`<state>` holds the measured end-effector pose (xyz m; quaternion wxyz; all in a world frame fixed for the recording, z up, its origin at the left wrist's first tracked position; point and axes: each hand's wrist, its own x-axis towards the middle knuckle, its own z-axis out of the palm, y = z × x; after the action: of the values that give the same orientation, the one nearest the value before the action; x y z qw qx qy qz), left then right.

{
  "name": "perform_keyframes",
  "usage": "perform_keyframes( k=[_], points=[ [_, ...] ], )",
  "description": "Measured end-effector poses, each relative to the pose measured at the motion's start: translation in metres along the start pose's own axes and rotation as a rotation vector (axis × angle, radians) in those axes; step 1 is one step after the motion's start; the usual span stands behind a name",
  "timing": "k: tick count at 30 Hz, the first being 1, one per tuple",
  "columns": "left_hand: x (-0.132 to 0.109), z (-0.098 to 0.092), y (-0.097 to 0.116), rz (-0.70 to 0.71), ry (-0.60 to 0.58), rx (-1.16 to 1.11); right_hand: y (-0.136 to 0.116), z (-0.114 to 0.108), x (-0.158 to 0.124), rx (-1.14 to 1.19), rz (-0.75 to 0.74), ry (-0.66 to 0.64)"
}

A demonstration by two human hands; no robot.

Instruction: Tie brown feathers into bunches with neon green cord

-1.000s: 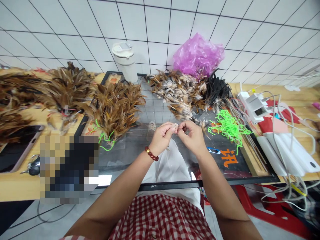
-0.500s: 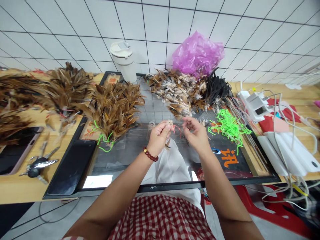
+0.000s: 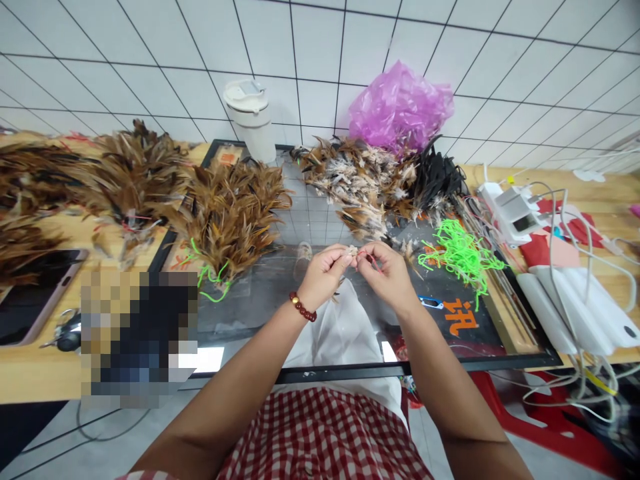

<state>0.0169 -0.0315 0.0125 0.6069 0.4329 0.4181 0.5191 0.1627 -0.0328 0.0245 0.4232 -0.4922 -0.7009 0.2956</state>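
Observation:
Over the glass-topped black frame, my left hand (image 3: 324, 275) is closed in a pinch on a small feather (image 3: 353, 251). Its pale fluffy end shows above the fingertips; dark tips hang below the hand. My right hand (image 3: 387, 277) meets it and pinches a thin red string (image 3: 374, 266), part of which is hidden by the fingers. Behind the hands lies a heap of mottled white and brown feathers (image 3: 363, 180). Bright green strings (image 3: 457, 253) form a tangled pile to the right.
Brown feather bundles (image 3: 235, 207) lie at left, some tied with green string. A white cup (image 3: 253, 127) and a pink plastic bag (image 3: 400, 107) stand by the tiled wall. At right are black feathers (image 3: 437, 177) and a white power strip (image 3: 513, 210) with cables.
My right hand has moved in against my left and closed on the red string. The left hand has shifted slightly right with the feather. A blurred patch now covers the left phone.

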Motion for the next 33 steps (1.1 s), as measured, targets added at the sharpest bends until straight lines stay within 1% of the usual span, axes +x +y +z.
perform_keyframes(
  k=[2,4,9,11,12,14,17,19,20,22,24,25,27,30,31,33],
  points=[
    [0.0,0.0007,-0.0013,0.03,-0.026,-0.008,-0.0015,0.0021,-0.0005,-0.073,0.029,-0.01],
    [-0.0003,0.0022,-0.0026,0.028,-0.009,-0.083,-0.0022,0.0037,-0.001,-0.125,0.042,-0.02],
    [0.0005,0.0018,-0.001,-0.082,-0.013,-0.347,-0.0004,0.0045,-0.0017,-0.139,0.066,-0.032],
    [0.0021,-0.0009,0.0006,-0.118,-0.006,-0.411,0.0003,0.0042,-0.0016,-0.135,0.083,-0.023],
    [0.0028,-0.0022,0.0011,-0.128,0.0,-0.405,0.0004,0.004,-0.0015,-0.134,0.086,-0.012],
    [0.0037,-0.0038,0.0007,-0.115,-0.011,-0.309,0.0005,0.0037,-0.0011,-0.139,0.08,0.016],
    [0.003,-0.0026,-0.0021,-0.013,-0.062,-0.081,0.0006,0.0036,-0.0007,-0.176,0.057,0.026],
    [0.0022,-0.001,-0.0032,0.036,-0.048,-0.018,0.0008,0.0036,-0.0006,-0.199,0.046,0.016],
    [0.0021,-0.0006,-0.003,0.027,-0.031,-0.038,0.001,0.0037,-0.0006,-0.203,0.041,0.014],
    [0.0024,-0.0014,-0.0008,-0.043,-0.008,-0.162,0.001,0.0037,-0.0005,-0.197,0.028,0.016],
    [0.0033,-0.0036,0.0025,-0.119,-0.011,-0.298,0.0007,0.0034,-0.0004,-0.189,0.021,0.026],
    [0.0037,-0.0047,0.004,-0.137,-0.017,-0.327,0.0004,0.0031,-0.0004,-0.187,0.022,0.036],
    [0.004,-0.006,0.0052,-0.118,-0.045,-0.275,-0.0001,0.0024,-0.0002,-0.18,0.025,0.051],
    [0.0032,-0.0045,0.0022,-0.032,-0.1,-0.092,-0.0005,0.0013,-0.0001,-0.145,0.022,0.026],
    [0.0028,-0.0035,0.0008,-0.011,-0.092,-0.066,-0.0004,0.0012,-0.0001,-0.126,0.026,0.005],
    [0.0022,-0.0016,-0.0008,-0.022,-0.045,-0.106,-0.0002,0.0018,-0.0003,-0.083,0.042,-0.028]
  ],
)
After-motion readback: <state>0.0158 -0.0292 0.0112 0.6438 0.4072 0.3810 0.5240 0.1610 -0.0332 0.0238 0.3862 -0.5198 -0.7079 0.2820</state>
